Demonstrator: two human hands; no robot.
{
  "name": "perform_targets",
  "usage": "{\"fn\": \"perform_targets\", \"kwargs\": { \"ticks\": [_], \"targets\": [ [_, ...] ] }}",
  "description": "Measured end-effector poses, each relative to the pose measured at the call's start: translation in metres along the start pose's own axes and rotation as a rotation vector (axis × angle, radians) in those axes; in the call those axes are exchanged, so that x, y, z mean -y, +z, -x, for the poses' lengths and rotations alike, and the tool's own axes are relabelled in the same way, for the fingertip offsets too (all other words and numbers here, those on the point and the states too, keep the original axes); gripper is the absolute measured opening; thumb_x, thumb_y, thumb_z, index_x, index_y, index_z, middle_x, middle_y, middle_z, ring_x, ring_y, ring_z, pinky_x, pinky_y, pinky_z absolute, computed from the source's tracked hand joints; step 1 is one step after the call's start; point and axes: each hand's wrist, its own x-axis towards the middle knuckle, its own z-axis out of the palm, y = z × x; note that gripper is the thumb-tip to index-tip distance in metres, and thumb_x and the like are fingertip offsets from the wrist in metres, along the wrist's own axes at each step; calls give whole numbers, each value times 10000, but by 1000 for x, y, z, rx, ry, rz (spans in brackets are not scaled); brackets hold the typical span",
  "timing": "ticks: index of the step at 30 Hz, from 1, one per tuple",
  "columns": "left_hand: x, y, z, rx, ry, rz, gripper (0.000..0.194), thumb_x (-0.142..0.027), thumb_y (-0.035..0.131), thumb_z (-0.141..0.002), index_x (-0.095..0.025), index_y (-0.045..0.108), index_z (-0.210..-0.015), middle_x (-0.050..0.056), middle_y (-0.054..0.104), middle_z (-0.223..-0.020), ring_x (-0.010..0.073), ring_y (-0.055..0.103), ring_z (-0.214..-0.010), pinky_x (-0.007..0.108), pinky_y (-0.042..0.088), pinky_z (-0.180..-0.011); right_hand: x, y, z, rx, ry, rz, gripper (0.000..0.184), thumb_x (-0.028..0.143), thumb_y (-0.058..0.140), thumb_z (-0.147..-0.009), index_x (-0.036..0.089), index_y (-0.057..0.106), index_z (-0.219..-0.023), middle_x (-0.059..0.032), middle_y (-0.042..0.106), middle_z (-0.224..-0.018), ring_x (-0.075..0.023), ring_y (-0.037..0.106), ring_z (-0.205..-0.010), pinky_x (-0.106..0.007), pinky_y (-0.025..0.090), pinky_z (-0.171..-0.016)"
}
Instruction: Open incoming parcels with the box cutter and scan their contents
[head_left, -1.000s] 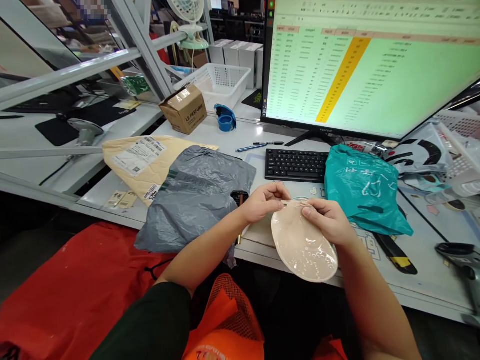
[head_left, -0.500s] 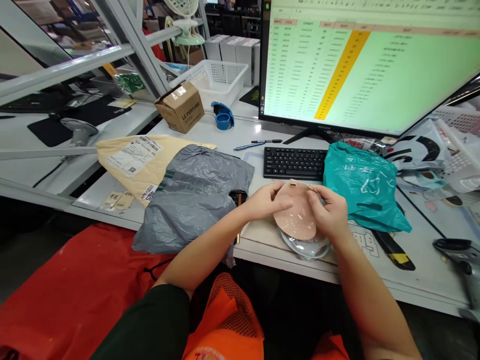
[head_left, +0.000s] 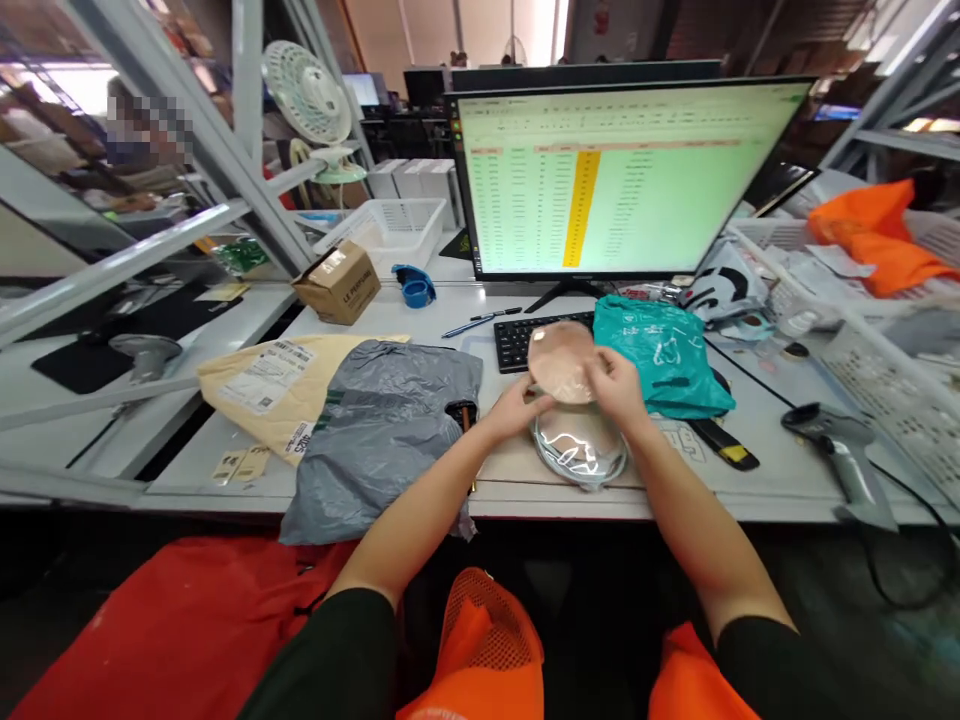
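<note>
A smooth, shiny beige bra cup (head_left: 562,358) is lifted above the desk edge, its rounded face toward me. My right hand (head_left: 616,388) pinches its right edge between thumb and fingers. At the lower left edge, my left hand (head_left: 517,410) is closed on the same cup, thumb in front and fingertips partly hidden behind it. Just below both hands lies a round clear plastic case (head_left: 581,455) with something beige showing through it. Beside my left forearm is a grey plastic mailing bag (head_left: 386,430), a dark item with a brown stick poking out at its right side.
A keyboard (head_left: 514,345) and monitor (head_left: 600,200) stand behind the cup. To the right are a teal bag (head_left: 656,355), a box cutter (head_left: 724,445) and a barcode scanner (head_left: 844,455). A padded envelope (head_left: 259,375), a cardboard box (head_left: 341,285) and a blue lid (head_left: 415,288) are on the left.
The bra cup has been raised away from the clear case, exposing more of the case. My left thumb has slid from the cup's face toward its lower edge. My view has tilted up.
</note>
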Motion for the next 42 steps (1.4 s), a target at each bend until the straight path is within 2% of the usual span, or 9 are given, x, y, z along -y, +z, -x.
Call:
{"fn": "perform_targets", "kwargs": {
  "ticks": [3,7,13,17,23,29,34,37,42],
  "targets": [
    [-10,-2,9,355,96,-341,1042,-642,912,-582,-222,563,-1470,177,305,-1672,416,177,-1574,594,169,-1276,-7,-48,10,-258,56,37,411,422,543,-850,134,722,-1083,-92,740,-988,-246,655,-877,-352,519,-794],
    [-17,1,22,533,71,-595,1262,-627,944,-535,-273,375,-1605,116,-58,-1742,434,-53,-1594,620,154,-1280,-26,-124,75,-190,290,167,520,386,659,-784,169,719,-1252,-100,756,-1072,-278,683,-939,-357,539,-805],
    [-18,18,28,401,244,-664,977,-584,855,-708,-227,490,-1541,135,252,-1699,386,297,-1545,524,309,-1267,-33,-173,168,101,749,40,688,310,694,-741,126,643,-1402,-78,772,-889,-216,699,-735,-271,516,-624],
    [-6,25,19,258,273,-553,641,-402,723,-861,-182,593,-1449,152,442,-1602,334,462,-1460,490,372,-1242,-14,-168,170,197,784,-93,681,293,711,-725,111,660,-1379,-75,775,-898,-198,694,-721,-254,507,-601],
    [9,26,9,132,310,-464,547,-353,634,-913,-153,607,-1421,161,523,-1538,318,504,-1431,524,389,-1228,14,-163,138,312,735,-34,673,241,708,-699,144,682,-1364,-59,774,-913,-178,679,-687,-232,478,-558],
    [4,36,17,175,384,-461,585,-338,629,-914,-136,562,-1459,180,498,-1554,320,492,-1439,524,393,-1224,11,-125,99,271,488,269,258,176,730,-669,179,801,-917,-47,766,-849,-184,664,-663,-234,447,-531],
    [17,39,12,65,388,-403,639,-477,645,-915,-128,561,-1445,200,532,-1514,341,508,-1415,551,394,-1212,-7,-79,92,63,311,162,296,333,600,-905,178,757,-1102,-116,759,-1100,-249,718,-952,-357,578,-834],
    [25,33,5,-37,402,-368,604,-514,613,-922,-139,596,-1395,194,585,-1453,348,546,-1366,576,408,-1188,-20,-62,101,38,116,224,378,362,556,-956,204,706,-1265,-124,669,-1358,-302,570,-1315,-498,441,-1131],
    [25,29,6,-39,445,-319,549,-446,597,-921,-153,604,-1385,175,585,-1446,326,549,-1356,548,404,-1193,-37,-35,111,235,-205,356,405,374,531,-973,176,685,-1291,-166,552,-1500,-345,377,-1477,-585,270,-1235]
  ]
}}
